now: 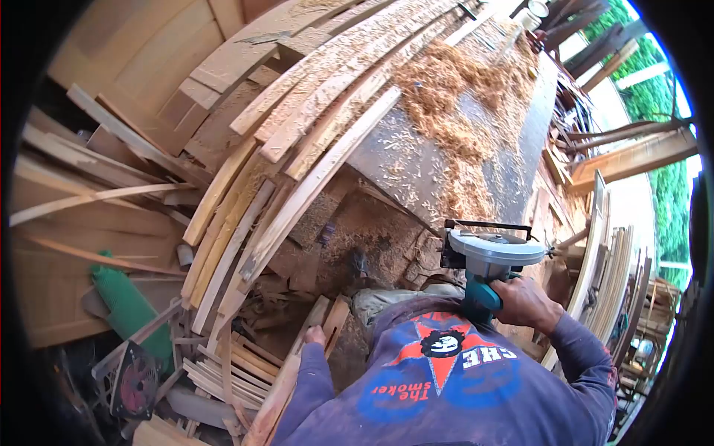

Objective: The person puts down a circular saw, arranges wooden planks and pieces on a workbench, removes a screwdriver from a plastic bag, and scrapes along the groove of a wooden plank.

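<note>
My right hand (526, 303) is wrapped round the teal handle of a circular saw (497, 251). The saw has a pale grey blade guard and a black base plate, and is held in front of my body near the bench's near edge. Low on the other side, my left hand (314, 335) is curled at a wooden board (280, 398) that stretches along my left side. Its fingers are partly hidden, but they look closed on the board's edge.
Wood shavings cover much of the dark bench (383, 152). Long wooden strips (338, 82) overhang its left side. A green sack (130, 305) and a fan (135, 386) are at lower left. More boards (611, 275) stand to the right. Sawdust and offcuts litter the floor.
</note>
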{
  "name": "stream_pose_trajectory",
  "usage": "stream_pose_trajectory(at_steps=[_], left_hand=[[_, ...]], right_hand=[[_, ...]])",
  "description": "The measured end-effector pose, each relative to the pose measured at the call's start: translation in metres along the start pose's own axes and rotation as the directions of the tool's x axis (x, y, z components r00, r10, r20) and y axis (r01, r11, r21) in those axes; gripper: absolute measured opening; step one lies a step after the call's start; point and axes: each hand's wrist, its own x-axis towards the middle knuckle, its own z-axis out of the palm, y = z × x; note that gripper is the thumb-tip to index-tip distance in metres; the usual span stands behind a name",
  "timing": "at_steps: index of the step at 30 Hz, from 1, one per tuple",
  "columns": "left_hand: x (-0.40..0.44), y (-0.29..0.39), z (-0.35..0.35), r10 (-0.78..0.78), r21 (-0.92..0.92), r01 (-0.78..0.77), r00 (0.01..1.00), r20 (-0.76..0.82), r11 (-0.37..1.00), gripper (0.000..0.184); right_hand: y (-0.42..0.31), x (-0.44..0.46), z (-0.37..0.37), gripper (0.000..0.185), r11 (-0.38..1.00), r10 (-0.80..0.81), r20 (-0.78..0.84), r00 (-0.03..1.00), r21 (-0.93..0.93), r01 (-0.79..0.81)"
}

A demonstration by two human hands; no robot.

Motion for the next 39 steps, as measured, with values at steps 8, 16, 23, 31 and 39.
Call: stream_pose_trajectory(at_steps=[8, 16, 23, 31, 39], left_hand=[[0.02, 0.013, 0.048, 0.245, 0.946, -0.1, 0.969, 0.023, 0.308, 0.033], [-0.041, 0.213, 0.311, 0.746, 0.776, -0.628, 0.543, 0.386, 0.056, 0.03], [-0.03, 0.148, 0.554, 0.172, 0.238, -0.691, 0.165, 0.971, -0.682, 0.039], [0.007, -0.023, 0.661, 0.417, 0.457, 0.063, 0.537, 0.734, -0.887, 0.123], [0.055, -0.038, 0.675, 0.319, -0.025, 0.443, 0.681, 0.659, -0.896, 0.029]], right_hand=[[0.021, -0.074, 0.068, 0.022, 0.912, 0.286, -0.117, 0.951, 0.338, -0.233], [0.033, -0.187, 0.231, 0.019, 0.636, 0.644, -0.196, 0.739, 0.675, -0.375], [0.005, -0.285, 0.421, 0.027, -0.063, 0.874, 0.184, 0.45, 0.961, -0.27], [-0.086, -0.362, 0.556, 0.027, -0.484, 0.833, 0.519, 0.191, 0.851, -0.203], [-0.095, -0.31, 0.746, 0.03, -0.658, 0.745, 0.656, 0.123, 0.752, -0.026]])
